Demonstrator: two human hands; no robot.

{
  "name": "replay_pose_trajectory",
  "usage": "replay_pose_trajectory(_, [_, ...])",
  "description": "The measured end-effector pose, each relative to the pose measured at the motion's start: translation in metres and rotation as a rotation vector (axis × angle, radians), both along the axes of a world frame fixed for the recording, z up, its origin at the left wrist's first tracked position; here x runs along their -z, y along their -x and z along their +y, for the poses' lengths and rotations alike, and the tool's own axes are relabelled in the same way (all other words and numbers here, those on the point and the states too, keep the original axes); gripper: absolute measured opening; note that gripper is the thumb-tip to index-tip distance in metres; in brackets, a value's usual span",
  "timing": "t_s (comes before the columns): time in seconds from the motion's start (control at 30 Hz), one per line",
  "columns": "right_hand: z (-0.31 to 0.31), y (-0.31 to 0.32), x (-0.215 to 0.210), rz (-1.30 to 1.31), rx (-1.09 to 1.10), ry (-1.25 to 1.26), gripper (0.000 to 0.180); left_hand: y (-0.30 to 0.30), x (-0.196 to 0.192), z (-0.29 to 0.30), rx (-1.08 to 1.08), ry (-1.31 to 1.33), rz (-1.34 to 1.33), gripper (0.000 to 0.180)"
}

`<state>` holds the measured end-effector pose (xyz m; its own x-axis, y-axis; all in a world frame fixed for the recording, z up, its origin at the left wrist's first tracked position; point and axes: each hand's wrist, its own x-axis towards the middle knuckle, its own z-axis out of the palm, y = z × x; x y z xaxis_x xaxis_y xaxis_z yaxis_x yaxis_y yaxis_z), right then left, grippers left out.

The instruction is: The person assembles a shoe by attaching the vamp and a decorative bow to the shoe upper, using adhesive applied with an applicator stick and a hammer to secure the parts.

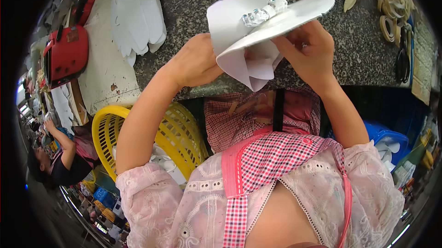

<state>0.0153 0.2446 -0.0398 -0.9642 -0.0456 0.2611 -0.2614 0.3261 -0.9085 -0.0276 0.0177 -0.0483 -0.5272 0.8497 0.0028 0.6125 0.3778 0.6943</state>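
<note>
A white, curved piece [264, 35] trimmed with clear jewels [256, 17] is held between the left hand [198, 61] and right hand [309, 47]. White, elongated flat sheets [138, 15] are stacked beyond the left hand; black looped handles [403, 64] are laid right of both.

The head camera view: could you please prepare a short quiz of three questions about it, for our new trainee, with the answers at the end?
1. Open: What shiny decoration shows on the white pieces between the left hand and the right hand?
2. True or false: In the picture, the yellow basket is to the right of the blue bin.
3. Multiple choice: The stack of white cut-outs lies nearest to
A) the blue bin
B) the left hand
C) the right hand

Key: 1. Clear stones. 2. False; it is to the left. 3. B.
</note>
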Motion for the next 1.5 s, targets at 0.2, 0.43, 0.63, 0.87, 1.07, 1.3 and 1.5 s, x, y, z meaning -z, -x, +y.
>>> replay_pose_trajectory(0.2, [0.010, -0.001, 0.012, 0.092, 0.031, -0.064, 0.030, -0.002, -0.008, 0.004, -0.067, -0.078, -0.121, 0.024])
replay_pose_trajectory(0.43, [0.011, 0.004, 0.022, 0.056, 0.037, -0.086, 0.032, -0.003, -0.014, 0.008, -0.068, -0.089, -0.035, 0.023])
replay_pose_trajectory(0.63, [0.015, 0.004, 0.015, 0.102, 0.006, -0.344, 0.031, -0.010, -0.017, 0.014, -0.130, -0.111, 0.059, 0.022])
replay_pose_trajectory(0.87, [0.020, 0.010, 0.008, 0.155, 0.032, -0.559, 0.027, -0.004, -0.019, 0.012, -0.086, -0.069, 0.049, 0.018])
replay_pose_trajectory(1.07, [0.026, -0.006, -0.009, 0.290, 0.037, -0.281, 0.013, -0.006, -0.017, 0.015, -0.090, -0.076, 0.039, 0.017])
replay_pose_trajectory(1.3, [0.030, 0.009, 0.004, 0.052, -0.595, -0.277, 0.044, -0.013, -0.011, -0.002, -0.093, -0.075, -0.052, 0.030])
replay_pose_trajectory(1.5, [0.024, 0.005, -0.005, 0.139, -0.665, -0.506, 0.056, -0.027, -0.023, -0.015, -0.537, -0.299, -0.467, 0.024])
